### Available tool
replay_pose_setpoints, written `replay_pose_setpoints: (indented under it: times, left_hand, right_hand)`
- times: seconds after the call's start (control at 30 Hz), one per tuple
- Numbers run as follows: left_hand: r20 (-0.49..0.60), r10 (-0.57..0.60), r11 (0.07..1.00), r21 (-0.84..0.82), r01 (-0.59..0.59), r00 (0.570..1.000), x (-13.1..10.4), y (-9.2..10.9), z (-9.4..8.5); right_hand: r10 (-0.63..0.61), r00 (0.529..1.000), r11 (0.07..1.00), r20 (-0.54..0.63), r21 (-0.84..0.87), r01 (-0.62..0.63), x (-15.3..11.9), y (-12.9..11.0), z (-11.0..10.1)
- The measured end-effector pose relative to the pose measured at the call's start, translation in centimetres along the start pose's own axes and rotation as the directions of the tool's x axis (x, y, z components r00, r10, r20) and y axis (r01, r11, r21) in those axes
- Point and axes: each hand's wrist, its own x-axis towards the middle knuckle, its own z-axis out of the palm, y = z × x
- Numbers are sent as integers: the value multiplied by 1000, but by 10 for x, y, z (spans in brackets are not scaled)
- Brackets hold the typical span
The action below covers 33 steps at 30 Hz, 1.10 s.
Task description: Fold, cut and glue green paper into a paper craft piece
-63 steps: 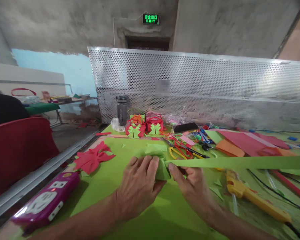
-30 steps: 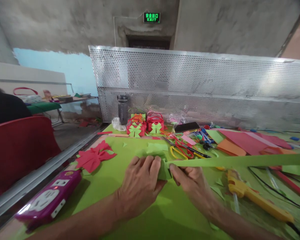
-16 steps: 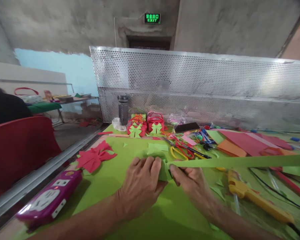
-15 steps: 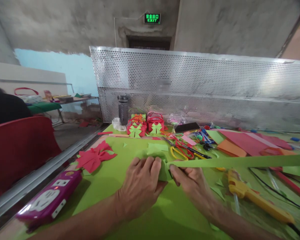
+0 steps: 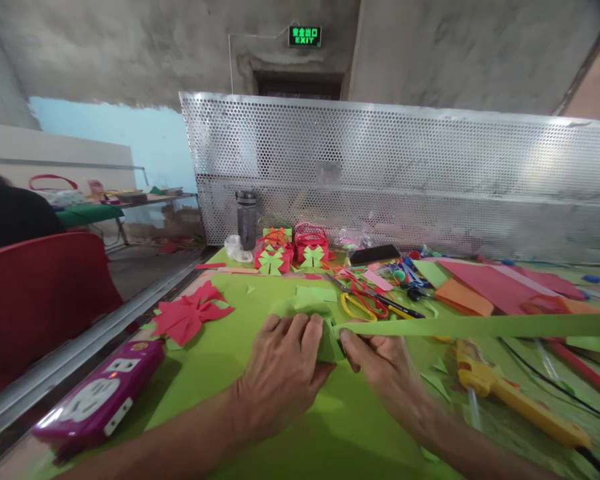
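I see left hand (image 5: 280, 373) pressing folded green paper piece (image 5: 327, 341) | right hand (image 5: 380, 363) pinching long green paper strip (image 5: 480, 326) | light, floppy, creasable; I'd grip near fold.

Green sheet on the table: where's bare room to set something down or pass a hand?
Bare green sheet lies between the red paper bow, the purple power strip and the left hand. It is crowded behind the right hand: scissors, glue gun, the long green strip.

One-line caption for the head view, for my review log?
Left hand and right hand fold a green paper strip beside a yellow glue gun.
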Motion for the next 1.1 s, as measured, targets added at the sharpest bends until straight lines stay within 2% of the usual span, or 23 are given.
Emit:
replay_pose_setpoints:
  times: [0.17,0.33,0.6,0.67,0.73,0.83,0.97,1.1]
  left_hand:
    - [6,-10,1000,10,10,1000,0,0,0]
    - [10,-25,1000,13,25,1000,0,1,1]
    - [22,-28,999,48,27,999,-1,4,-1]
    - [37,-36,999,25,35,999,-1,5,-2]
    - [54,-59,998,-31,61,997,0,6,-4]
    - [105,-121,968,-208,141,987,2,6,-7]
    - [206,-229,842,-448,300,951,6,2,-8]
    - [286,-318,726,-540,426,904,8,-2,-5]
  right_hand:
    - [12,1000,999,-4,44,-12,0,4,3]
    - [17,998,985,62,171,-27,0,8,5]
    - [28,1000,969,-13,245,-24,3,0,10]
    - [18,999,977,-41,215,-8,4,0,10]
    - [8,999,991,-52,137,-1,5,2,8]
    - [-9,1000,1000,-13,12,9,8,10,4]
    - [-69,996,996,49,-59,72,10,16,-1]
    - [-105,991,990,77,-84,112,11,14,-3]
